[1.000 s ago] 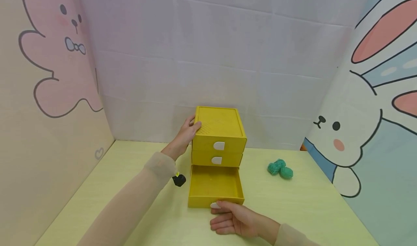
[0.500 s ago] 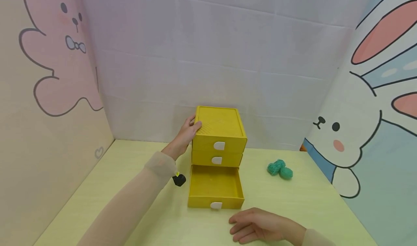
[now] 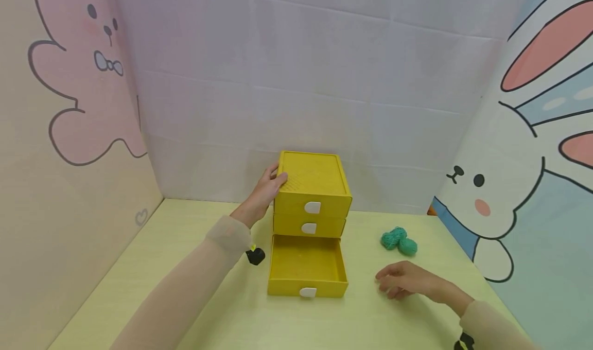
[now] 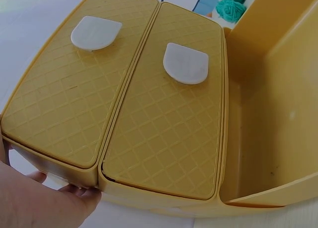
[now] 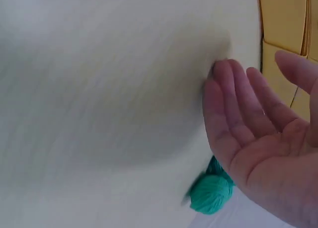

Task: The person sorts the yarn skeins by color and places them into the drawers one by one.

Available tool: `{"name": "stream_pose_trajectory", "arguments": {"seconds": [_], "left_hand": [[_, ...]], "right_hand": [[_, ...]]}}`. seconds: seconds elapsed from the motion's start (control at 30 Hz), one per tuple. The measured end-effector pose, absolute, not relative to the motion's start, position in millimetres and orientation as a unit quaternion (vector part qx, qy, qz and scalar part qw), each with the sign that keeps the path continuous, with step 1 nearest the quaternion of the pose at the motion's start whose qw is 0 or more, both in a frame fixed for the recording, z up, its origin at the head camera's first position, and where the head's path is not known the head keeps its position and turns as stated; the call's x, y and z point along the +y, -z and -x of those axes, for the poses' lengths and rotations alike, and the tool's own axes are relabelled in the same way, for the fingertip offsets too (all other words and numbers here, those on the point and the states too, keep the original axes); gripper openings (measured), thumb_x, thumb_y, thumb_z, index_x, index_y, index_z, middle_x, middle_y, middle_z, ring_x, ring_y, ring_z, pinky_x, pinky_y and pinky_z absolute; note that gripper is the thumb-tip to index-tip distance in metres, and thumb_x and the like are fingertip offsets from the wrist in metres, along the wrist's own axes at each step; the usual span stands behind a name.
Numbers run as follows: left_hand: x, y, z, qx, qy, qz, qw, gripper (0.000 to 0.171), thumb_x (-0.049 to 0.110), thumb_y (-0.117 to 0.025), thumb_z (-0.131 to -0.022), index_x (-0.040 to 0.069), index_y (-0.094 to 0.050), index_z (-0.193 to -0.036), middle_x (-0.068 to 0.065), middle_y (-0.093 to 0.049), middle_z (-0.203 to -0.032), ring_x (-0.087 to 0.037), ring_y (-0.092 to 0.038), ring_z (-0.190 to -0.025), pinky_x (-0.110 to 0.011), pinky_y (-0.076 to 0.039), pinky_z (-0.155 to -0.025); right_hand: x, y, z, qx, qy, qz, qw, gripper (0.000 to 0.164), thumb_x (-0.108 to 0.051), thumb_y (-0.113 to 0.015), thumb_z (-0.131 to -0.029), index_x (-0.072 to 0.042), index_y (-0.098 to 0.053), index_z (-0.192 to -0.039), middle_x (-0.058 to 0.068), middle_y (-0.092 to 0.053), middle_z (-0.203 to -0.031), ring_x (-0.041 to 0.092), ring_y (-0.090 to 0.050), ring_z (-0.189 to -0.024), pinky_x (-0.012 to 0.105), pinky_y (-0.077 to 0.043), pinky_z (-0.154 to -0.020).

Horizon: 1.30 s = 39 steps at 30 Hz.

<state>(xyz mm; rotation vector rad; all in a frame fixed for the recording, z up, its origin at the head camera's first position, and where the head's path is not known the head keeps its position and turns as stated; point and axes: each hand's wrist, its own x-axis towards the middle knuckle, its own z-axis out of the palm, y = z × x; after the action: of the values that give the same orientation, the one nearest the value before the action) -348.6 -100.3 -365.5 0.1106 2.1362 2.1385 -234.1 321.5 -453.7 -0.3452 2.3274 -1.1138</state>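
A yellow drawer cabinet [image 3: 315, 172] stands against the back wall. Its bottom drawer [image 3: 306, 260] is pulled out, with nothing seen inside; the two drawers above are closed. My left hand [image 3: 261, 195] holds the cabinet's upper left edge, thumb on top and fingers down the side, partly hidden. My right hand [image 3: 410, 280] is over the table, right of the pulled-out drawer, fingers loosely bent and holding nothing. Just beyond it lie several green yarn balls [image 3: 398, 240], touching or close together. In the right wrist view one yarn ball [image 5: 211, 193] shows below the hand.
White handle tabs [image 3: 308, 292] are on the drawer fronts. The pale yellow table [image 3: 208, 298] is bounded by a white cloth back wall [image 3: 301, 82] and side panels with cartoon animals. Small black devices [image 3: 256, 256] are worn at the wrists.
My right hand has let go of the bottom drawer's handle and moved right toward the yarn balls. The drawer stays out. My left hand has stayed on the cabinet.
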Motion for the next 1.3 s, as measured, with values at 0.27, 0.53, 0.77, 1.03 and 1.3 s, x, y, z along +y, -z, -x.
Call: {"name": "stream_pose_trajectory", "arguments": {"seconds": [0.27, 0.53, 0.77, 1.03, 1.3], "left_hand": [[-101.5, 366.6, 347.4, 0.705, -0.705, -0.046, 0.06, 0.07, 0.039, -0.053, -0.112, 0.03, -0.018, -0.171, -0.009, -0.026, -0.172, -0.034, -0.043, -0.149, -0.056, -0.032, -0.125], [-100.8, 365.9, 348.8, 0.705, -0.705, -0.046, 0.06, 0.069, 0.039, -0.054, -0.112, 0.029, -0.018, -0.171, -0.009, -0.026, -0.172, -0.034, -0.044, -0.148, -0.055, -0.034, -0.125], [-101.5, 365.7, 347.8, 0.706, -0.704, -0.048, 0.059, 0.068, 0.038, -0.053, -0.113, 0.03, -0.019, -0.171, -0.01, -0.027, -0.171, -0.034, -0.045, -0.147, -0.055, -0.033, -0.125], [-102.6, 367.3, 347.6, 0.705, -0.705, -0.048, 0.058, 0.068, 0.038, -0.053, -0.113, 0.028, -0.019, -0.171, -0.01, -0.026, -0.172, -0.034, -0.043, -0.149, -0.055, -0.033, -0.125], [-102.1, 365.4, 346.2, 0.706, -0.704, -0.046, 0.058, 0.071, 0.04, -0.054, -0.112, 0.028, -0.017, -0.171, -0.009, -0.025, -0.172, -0.034, -0.041, -0.151, -0.056, -0.032, -0.125]], "right_hand": [[347.2, 437.7, 258.4, 0.954, 0.188, 0.232, 0.009, 0.018, -0.013, -0.077, -0.097, -0.002, -0.078, -0.11, 0.003, -0.077, -0.096, 0.017, -0.071, -0.081, 0.031, -0.058, -0.068], [368.8, 432.0, 281.5, 0.965, 0.132, 0.215, -0.072, 0.029, -0.012, -0.084, -0.09, 0.001, -0.076, -0.115, 0.018, -0.074, -0.108, 0.037, -0.07, -0.092, 0.051, -0.059, -0.076], [381.2, 438.2, 295.8, 0.965, 0.129, 0.218, -0.062, 0.043, -0.015, -0.087, -0.088, 0.002, -0.071, -0.123, 0.025, -0.068, -0.114, 0.048, -0.066, -0.105, 0.062, -0.056, -0.086], [386.2, 447.8, 303.1, 0.962, 0.155, 0.223, -0.019, 0.051, -0.016, -0.087, -0.089, 0.005, -0.067, -0.13, 0.03, -0.066, -0.124, 0.052, -0.063, -0.112, 0.065, -0.055, -0.091], [388.4, 455.3, 308.3, 0.954, 0.185, 0.234, -0.013, 0.053, -0.014, -0.087, -0.088, 0.009, -0.066, -0.13, 0.031, -0.067, -0.128, 0.05, -0.065, -0.113, 0.063, -0.056, -0.093]]}}
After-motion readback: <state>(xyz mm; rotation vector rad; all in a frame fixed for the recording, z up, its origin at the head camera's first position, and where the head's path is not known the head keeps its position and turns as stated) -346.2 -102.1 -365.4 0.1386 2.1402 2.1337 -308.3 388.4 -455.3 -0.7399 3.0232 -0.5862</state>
